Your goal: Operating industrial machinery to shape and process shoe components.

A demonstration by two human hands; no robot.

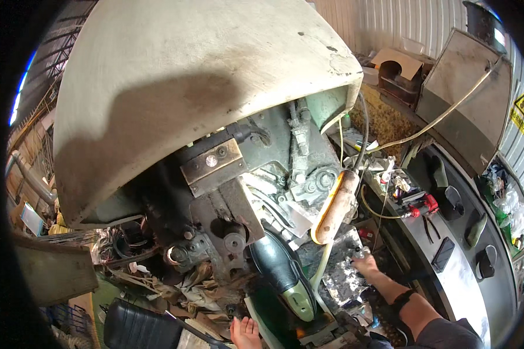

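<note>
In front of me a black shoe upper point(272, 260) is stretched over a green last point(300, 301), under the head of a large machine. Its toe end lies against the metal parts point(224, 215), and the last's green end points toward me. My left hand point(245, 333) is at the lower edge, left of the last and apart from it, palm up with its fingers loosely stretched. Out to the right, my right hand point(365, 266) is closed around a small shiny piece beside a worn metal surface point(340, 273); what that piece is I cannot make out.
A pale machine hood point(198, 75) overhangs the work. A lit orange lamp point(336, 207) hangs at its right. The right-hand bench point(448, 279) bears a phone point(443, 255), a red hand tool point(422, 206) and several dark pieces. A black padded seat point(141, 327) stands lower left.
</note>
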